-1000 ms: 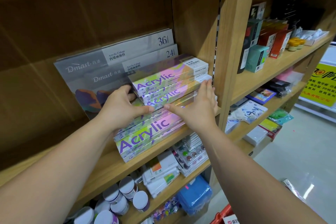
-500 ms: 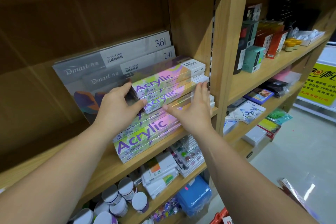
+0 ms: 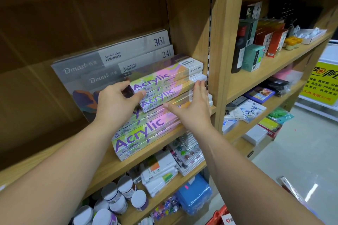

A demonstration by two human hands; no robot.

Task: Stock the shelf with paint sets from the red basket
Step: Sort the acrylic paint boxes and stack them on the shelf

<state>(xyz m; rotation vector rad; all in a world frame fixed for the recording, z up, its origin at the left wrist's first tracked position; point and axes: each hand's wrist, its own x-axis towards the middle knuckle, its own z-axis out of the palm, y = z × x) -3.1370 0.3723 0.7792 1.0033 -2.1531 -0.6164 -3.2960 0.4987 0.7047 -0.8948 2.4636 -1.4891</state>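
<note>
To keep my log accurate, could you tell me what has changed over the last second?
Little: the left hand has shifted its thumb slightly higher on the upper Acrylic boxes. The right hand stays flat against their right end, and the boxes and the Dmast sets behind have not shifted.

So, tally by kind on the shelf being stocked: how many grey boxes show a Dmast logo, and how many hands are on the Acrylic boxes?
Grey Dmast boxes: 2
Hands on the Acrylic boxes: 2
Total: 4
</note>
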